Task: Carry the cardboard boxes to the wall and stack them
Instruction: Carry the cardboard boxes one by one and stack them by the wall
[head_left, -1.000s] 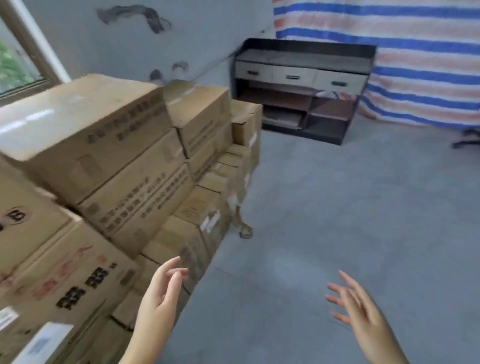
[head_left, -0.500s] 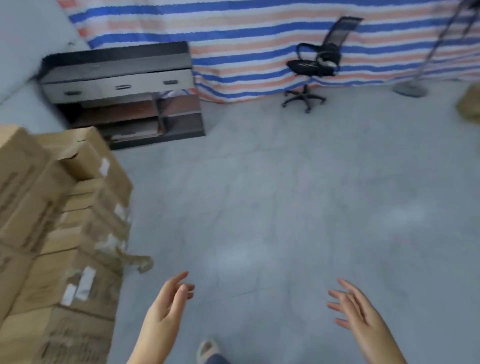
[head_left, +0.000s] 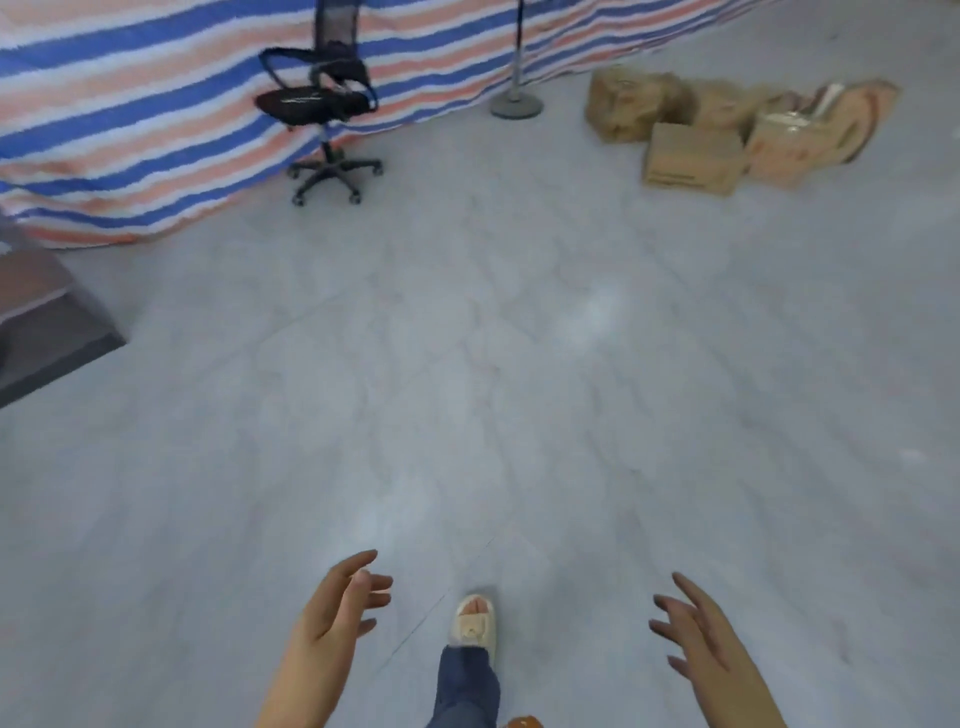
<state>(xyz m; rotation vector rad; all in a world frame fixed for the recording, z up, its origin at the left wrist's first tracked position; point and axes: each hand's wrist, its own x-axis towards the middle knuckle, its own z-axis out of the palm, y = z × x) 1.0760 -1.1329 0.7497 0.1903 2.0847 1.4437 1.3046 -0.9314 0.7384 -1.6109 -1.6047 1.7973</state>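
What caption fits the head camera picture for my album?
Empty left hand and right hand out front, facing cardboard boxes across the grey floor.

Print on the cardboard boxes is unreadable.

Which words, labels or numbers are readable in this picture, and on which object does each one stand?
None can be read.
Nearest cardboard box: dark print along its lower front, too blurred.
Box to its right: reddish marks, too blurred.
Slipper: a small motif, no text.
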